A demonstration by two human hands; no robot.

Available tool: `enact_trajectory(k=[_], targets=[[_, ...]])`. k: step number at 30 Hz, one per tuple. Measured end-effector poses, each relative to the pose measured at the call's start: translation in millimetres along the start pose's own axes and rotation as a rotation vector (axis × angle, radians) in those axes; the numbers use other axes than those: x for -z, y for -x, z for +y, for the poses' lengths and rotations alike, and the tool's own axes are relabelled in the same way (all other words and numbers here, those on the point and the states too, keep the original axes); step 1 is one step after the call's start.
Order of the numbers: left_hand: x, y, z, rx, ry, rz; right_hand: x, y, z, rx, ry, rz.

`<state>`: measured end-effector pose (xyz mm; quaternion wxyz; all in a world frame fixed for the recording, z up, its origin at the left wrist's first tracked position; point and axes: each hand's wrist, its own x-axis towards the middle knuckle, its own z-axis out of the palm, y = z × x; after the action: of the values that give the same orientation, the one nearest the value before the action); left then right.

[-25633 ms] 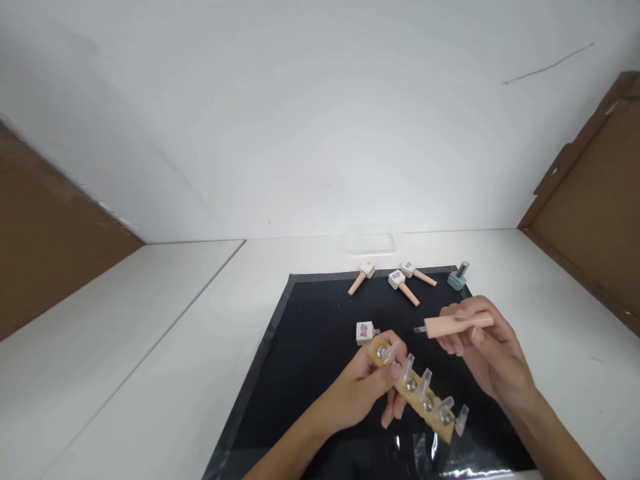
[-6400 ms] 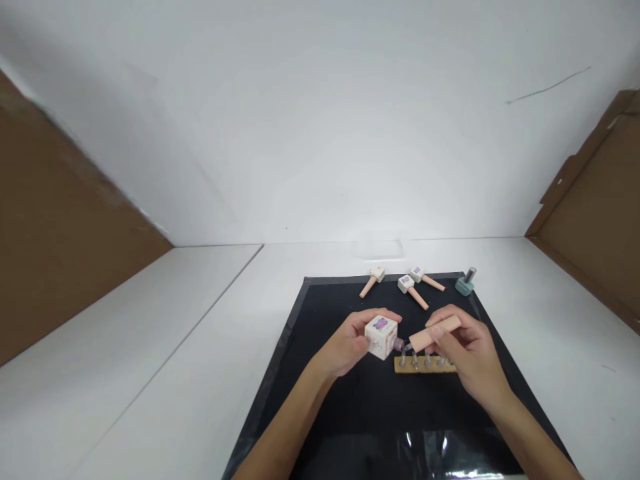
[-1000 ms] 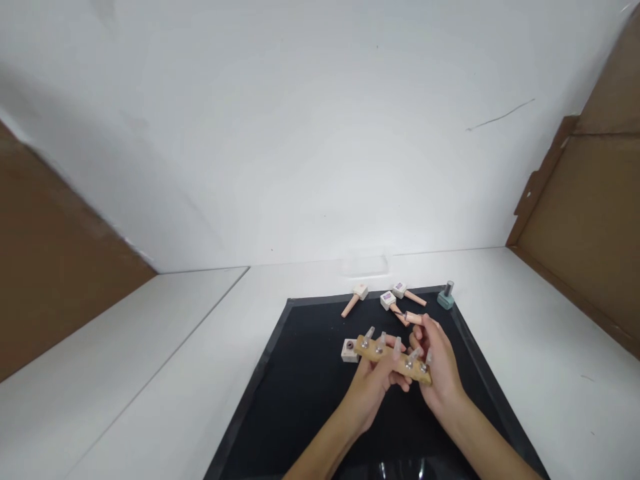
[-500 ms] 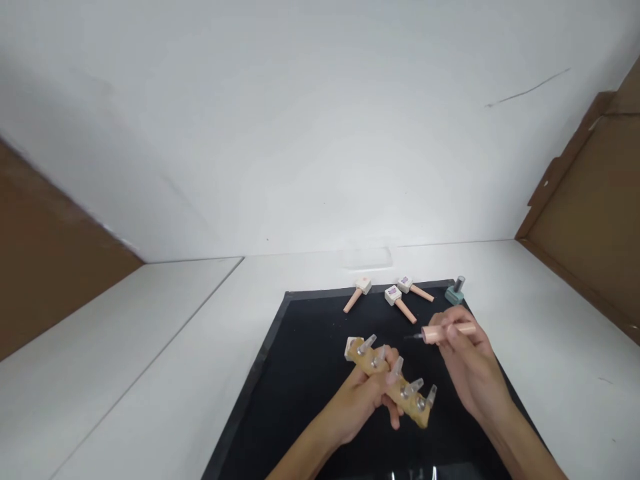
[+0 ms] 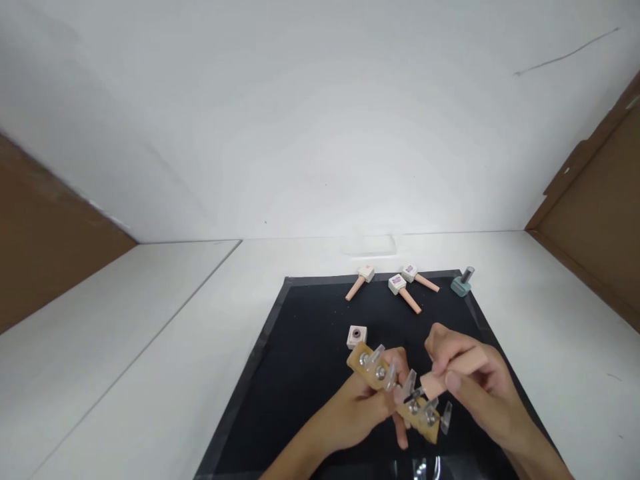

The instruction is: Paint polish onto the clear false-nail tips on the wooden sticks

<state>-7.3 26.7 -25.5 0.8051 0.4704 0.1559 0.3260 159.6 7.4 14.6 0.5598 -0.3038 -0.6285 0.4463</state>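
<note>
My left hand point(image 5: 367, 407) is closed around the middle of a yellowish strip point(image 5: 369, 363) that carries several clear false nails point(image 5: 447, 417) on round silver mounts. In my right hand point(image 5: 475, 380) is a pink nail polish brush cap point(image 5: 454, 371), pinched between thumb and fingers. Its dark bristle tip points left and lies at a clear nail near the middle of the strip; whether it touches cannot be made out. Just beyond the strip's far end stands an uncapped white nail polish bottle point(image 5: 357, 337) with a dark round neck.
Three white bottles with pink caps lie on their sides at the back of the black mat point(image 5: 310, 333), one of them a nail polish bottle point(image 5: 399, 285). A teal bottle point(image 5: 461, 287) stands at the mat's back right corner. Cardboard panels point(image 5: 595, 213) flank the white table.
My right hand has brought the brush down and left to the strip. The strip has shifted slightly down and right, uncovering the white bottle's neck. The view has tilted a little.
</note>
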Motion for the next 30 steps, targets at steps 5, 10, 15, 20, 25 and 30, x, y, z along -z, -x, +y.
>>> enact_trajectory(k=[5, 10, 15, 20, 25, 30], targets=[[-1.9, 0.7, 3.1, 0.014, -0.013, 0.007, -0.4, -3.6, -1.4, 0.083, 0.123, 0.018], [-5.4, 1.3, 7.5, 0.042, -0.014, 0.034, -0.6, -6.9, -7.3, 0.176, 0.24, 0.006], [-4.5, 1.8, 7.3, 0.046, -0.044, 0.049, -0.2, -6.1, -8.2, 0.255, 0.317, -0.04], [-2.2, 2.2, 4.7, 0.032, -0.036, 0.017, 1.4, -2.4, -3.7, 0.28, 0.358, -0.028], [-0.9, 4.0, 3.1, 0.024, -0.041, 0.011, 4.2, -2.1, -3.6, 0.275, 0.322, 0.018], [-2.1, 5.3, 2.7, 0.03, -0.034, -0.027, 1.3, -4.9, -8.0, 0.262, 0.19, -0.009]])
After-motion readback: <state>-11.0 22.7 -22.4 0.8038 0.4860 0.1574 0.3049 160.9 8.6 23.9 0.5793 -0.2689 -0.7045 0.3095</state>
